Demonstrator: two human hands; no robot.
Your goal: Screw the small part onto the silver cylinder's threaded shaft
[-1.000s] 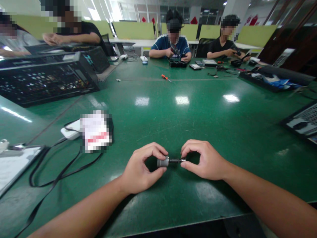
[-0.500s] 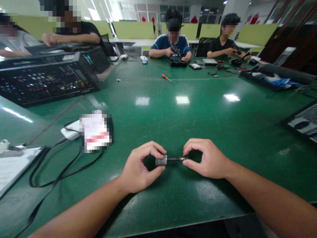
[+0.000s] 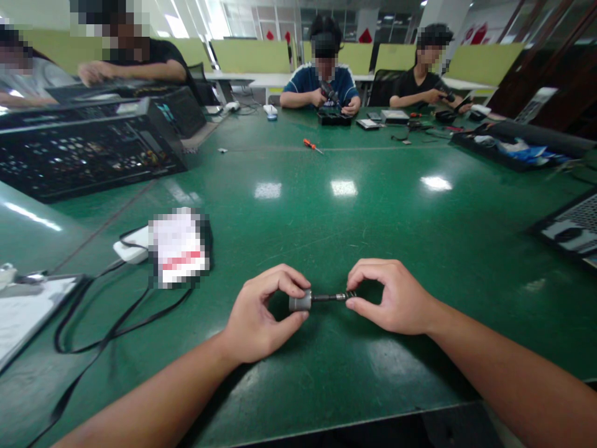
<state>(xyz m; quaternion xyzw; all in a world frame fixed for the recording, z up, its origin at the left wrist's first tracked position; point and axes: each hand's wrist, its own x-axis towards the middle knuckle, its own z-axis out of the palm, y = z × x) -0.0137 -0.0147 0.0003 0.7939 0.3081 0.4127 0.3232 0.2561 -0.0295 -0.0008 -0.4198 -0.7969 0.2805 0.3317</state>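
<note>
Head view: lower centre of the frame, left hand half curled, pinching a grey metal cylinder. Thin dark shaft runs rightward from it; right hand, likewise half curled, pinches the coil-like tip. All above the green table. Step in hand, as judged — steadying both ends in line. Next move calls for a straight axis — light fingertip pressure at the tip.

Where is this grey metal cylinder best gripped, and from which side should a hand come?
Grip the grey cylinder around its rounded side, probably from the left, as the left hand does; the dark shaft runs from its right end to the right hand, hampering that approach.
</note>
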